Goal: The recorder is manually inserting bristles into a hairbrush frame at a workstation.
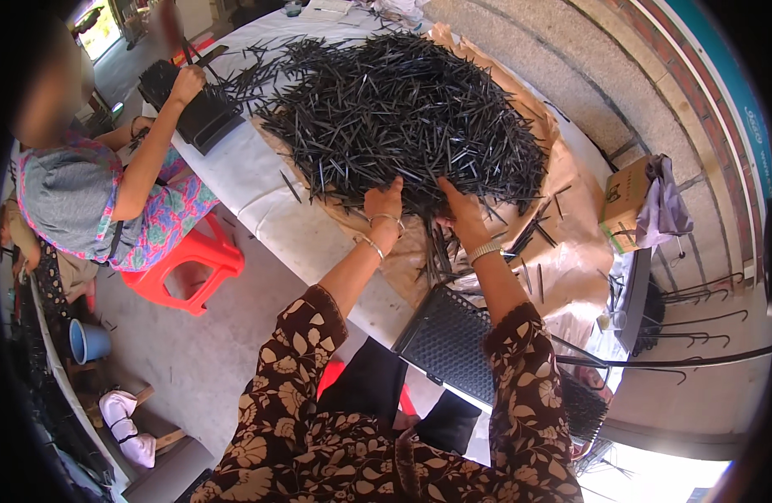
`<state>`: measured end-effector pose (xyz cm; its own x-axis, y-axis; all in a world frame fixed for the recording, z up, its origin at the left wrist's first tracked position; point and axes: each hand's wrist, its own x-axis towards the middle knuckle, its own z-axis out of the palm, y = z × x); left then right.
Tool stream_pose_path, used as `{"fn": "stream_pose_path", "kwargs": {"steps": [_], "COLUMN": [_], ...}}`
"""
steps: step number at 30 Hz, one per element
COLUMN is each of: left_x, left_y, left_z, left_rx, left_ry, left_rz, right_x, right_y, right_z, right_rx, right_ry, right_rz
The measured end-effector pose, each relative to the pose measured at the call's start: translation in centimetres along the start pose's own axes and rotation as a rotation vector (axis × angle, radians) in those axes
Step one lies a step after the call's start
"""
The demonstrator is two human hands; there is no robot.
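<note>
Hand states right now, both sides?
Left hand: at the near edge of the heap of thin black strips; open or closed can't be told.
Right hand: at the same edge; grip can't be told either.

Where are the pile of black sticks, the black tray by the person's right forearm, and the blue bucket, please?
Pile (411, 117): head view, middle of the heaped sticks.
Tray (449, 342): head view, middle of its dotted upper face.
Bucket (99, 342): head view, its side.

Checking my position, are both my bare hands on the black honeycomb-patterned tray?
No, the left hand and right hand are at the near edge of the heaped thin black sticks.
</note>
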<state>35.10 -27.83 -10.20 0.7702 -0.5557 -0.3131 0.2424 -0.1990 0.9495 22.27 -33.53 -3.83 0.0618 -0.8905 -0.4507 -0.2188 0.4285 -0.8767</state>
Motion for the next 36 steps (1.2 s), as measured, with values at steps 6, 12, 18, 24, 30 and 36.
{"fn": "stream_pose_path", "kwargs": {"steps": [6,12,18,24,30,36], "left_x": [-4.3,-5.5,-1.7,-4.1,-7.7,-13.0], "left_y": [1.8,5.0,3.2,4.0,3.8,3.4], "left_z": [-1.7,-0.2,1.8,2.3,2.3,3.6], "left_rx": [-0.063,0.456,0.948,1.045,1.071,0.902], "left_ry": [-0.016,-0.033,-0.077,-0.134,-0.190,-0.245], "left_rz": [0.232,0.994,1.022,0.990,0.835,0.822], "right_x": [1.2,1.9,1.0,2.1,2.7,1.9], "right_y": [-0.3,-0.1,-0.3,1.0,4.5,5.3], "right_z": [-0.4,0.6,2.8,2.0,-2.2,-8.6], "right_rx": [-0.055,0.094,0.295,0.464,-0.338,-0.037], "right_ry": [0.021,0.096,-0.007,0.068,-0.159,-0.269], "right_rz": [0.010,0.098,0.130,0.112,-0.556,-0.407]}}
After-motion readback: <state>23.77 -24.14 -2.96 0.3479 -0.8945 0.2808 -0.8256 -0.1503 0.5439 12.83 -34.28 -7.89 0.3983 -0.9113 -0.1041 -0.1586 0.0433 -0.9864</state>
